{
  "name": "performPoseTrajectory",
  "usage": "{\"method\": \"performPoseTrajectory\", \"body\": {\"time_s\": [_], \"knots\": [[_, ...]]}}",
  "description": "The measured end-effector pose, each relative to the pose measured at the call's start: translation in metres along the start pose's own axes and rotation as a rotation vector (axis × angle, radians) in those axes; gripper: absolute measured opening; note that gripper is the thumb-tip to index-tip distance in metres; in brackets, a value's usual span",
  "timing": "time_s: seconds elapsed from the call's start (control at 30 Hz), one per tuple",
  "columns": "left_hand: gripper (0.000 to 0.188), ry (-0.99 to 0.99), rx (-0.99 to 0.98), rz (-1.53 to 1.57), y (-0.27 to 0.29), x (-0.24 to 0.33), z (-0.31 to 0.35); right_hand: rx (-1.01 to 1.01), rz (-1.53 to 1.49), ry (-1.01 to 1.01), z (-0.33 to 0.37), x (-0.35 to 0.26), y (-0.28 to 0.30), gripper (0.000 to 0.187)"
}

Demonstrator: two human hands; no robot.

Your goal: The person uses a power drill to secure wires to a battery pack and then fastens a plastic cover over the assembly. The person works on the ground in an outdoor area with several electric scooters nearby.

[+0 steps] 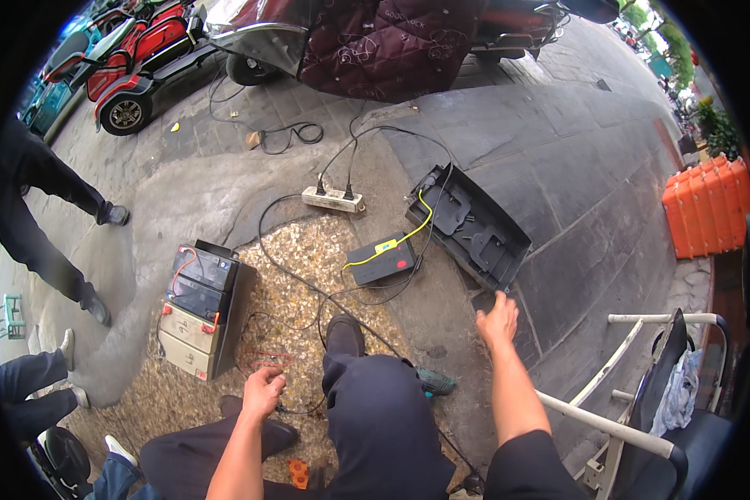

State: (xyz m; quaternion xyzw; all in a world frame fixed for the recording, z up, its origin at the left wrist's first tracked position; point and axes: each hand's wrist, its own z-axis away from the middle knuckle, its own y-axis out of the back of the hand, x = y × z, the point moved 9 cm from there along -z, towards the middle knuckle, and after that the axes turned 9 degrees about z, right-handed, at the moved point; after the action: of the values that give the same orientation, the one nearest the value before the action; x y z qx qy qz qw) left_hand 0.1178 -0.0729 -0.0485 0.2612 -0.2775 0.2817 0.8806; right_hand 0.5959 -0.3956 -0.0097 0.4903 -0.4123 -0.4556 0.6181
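My right hand (498, 322) reaches forward, its fingers closed at the near corner of an open black plastic battery case (487, 223). The case lies hollow side up on the paving. My left hand (262, 393) hangs above the pebbled ground with its fingers pinched together. Thin red wires (267, 360) lie just beyond it; what the fingers hold, if anything, is too small to make out. To the left stands a block of several batteries (193, 312), dark at the far end and beige at the near end, with red wires. A black charger (383, 262) with a yellow cord lies in the middle.
A white power strip (333, 199) with plugged-in black cables lies ahead. A teal-handled tool (435, 382) rests beside my knee. A metal-framed chair (642, 400) stands at right, near orange barriers (708, 207). Other people's legs (54, 225) are at left; parked three-wheelers (133, 75) stand beyond.
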Motion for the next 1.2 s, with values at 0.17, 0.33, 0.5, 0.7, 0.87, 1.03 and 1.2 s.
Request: {"method": "performPoseTrajectory", "body": {"time_s": [0.17, 0.33, 0.5, 0.7, 0.87, 1.03, 1.2], "knots": [[0.034, 0.011, 0.033, 0.066, 0.007, 0.007, 0.016, 0.045, 0.284, 0.036, -0.05, -0.009, 0.008, 0.046], [0.033, 0.023, 0.062, 0.12, 0.011, 0.008, 0.022, 0.106, 0.286, 0.136, -0.066, -0.003, 0.008, 0.022], [0.031, -0.079, 0.028, 0.136, 0.01, 0.031, 0.024, 0.306, 0.263, 0.434, -0.049, -0.016, 0.065, 0.029], [0.027, -0.183, 0.03, 0.23, 0.019, 0.073, 0.04, 0.539, 0.156, 0.693, -0.003, -0.04, 0.223, 0.026], [0.026, -0.293, -0.012, 0.333, 0.022, 0.102, 0.058, 0.398, 0.296, 0.655, 0.026, -0.044, 0.294, 0.023], [0.021, -0.344, -0.019, 0.372, 0.04, 0.109, 0.069, 0.371, 0.246, 0.618, 0.063, -0.006, 0.331, 0.022], [0.022, -0.408, -0.043, 0.49, 0.051, 0.125, 0.077, 0.471, 0.158, 0.639, 0.121, 0.027, 0.361, 0.022]]}}
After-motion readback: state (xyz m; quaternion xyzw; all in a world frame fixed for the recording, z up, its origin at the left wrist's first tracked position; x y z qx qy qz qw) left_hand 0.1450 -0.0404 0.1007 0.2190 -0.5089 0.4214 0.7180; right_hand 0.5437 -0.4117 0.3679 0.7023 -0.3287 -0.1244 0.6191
